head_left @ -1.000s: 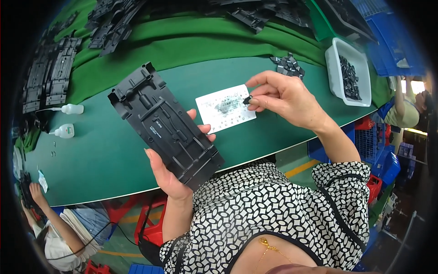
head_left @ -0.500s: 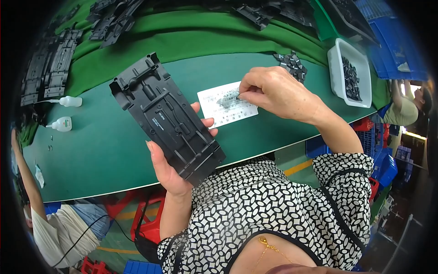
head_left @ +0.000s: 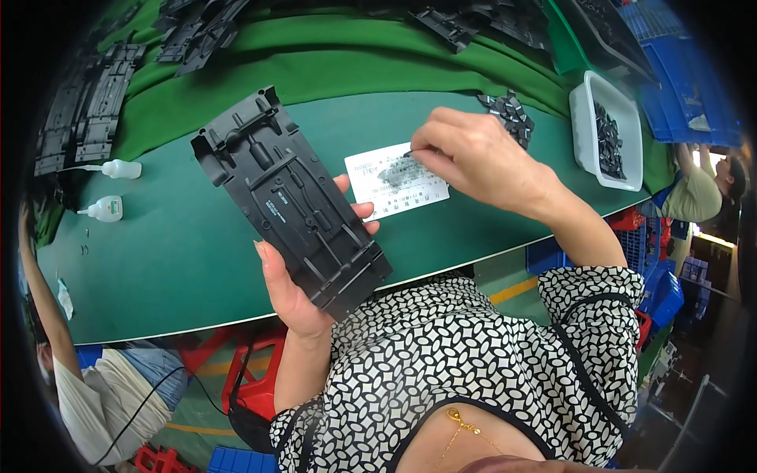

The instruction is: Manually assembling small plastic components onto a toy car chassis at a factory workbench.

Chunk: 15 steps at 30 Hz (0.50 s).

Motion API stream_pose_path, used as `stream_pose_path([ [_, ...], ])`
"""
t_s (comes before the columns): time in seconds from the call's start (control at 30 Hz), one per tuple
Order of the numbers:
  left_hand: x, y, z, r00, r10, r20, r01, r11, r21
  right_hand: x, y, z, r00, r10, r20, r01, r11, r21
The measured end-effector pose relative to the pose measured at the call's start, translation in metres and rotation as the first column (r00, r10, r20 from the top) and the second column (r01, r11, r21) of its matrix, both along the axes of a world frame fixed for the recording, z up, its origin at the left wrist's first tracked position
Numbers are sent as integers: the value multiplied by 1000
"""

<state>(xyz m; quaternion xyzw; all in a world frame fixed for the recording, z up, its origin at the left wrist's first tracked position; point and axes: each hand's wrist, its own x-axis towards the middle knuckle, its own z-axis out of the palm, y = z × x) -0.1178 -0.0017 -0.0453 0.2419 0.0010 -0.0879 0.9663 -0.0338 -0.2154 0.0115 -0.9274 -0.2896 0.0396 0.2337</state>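
Single view: head camera, worn above green table [head_left: 173, 260], facing steeply down and slightly forward. Close range: wearer's patterned chest fills lower frame just below table's near edge, forearms enter from there. Table spans middle of frame; its far edge curves along top, bent by fisheye. White tray [head_left: 587, 138] at table's right end, small bottles [head_left: 110, 189] at its left end. Black rim rings frame. No second view shares scene.

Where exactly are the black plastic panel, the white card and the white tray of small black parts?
black plastic panel [head_left: 293, 201]: head view, middle of its ribbed face.
white card [head_left: 402, 197]: head view, lower bare part of the card.
white tray [head_left: 585, 130]: head view, its left rim.
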Motion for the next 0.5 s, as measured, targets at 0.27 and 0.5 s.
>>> stream_pose_path([
  [0.27, 0, 0, -2, 1000, -5, 0, 5, 1000, 13, -17, -7, -10, 950, 245, 193, -223, 967, -126],
  [0.5, 0, 1, -2, 1000, -6, 15, 6, 1000, -9, -12, -8, -2, 965, 196, 173, -171, 974, -147],
])
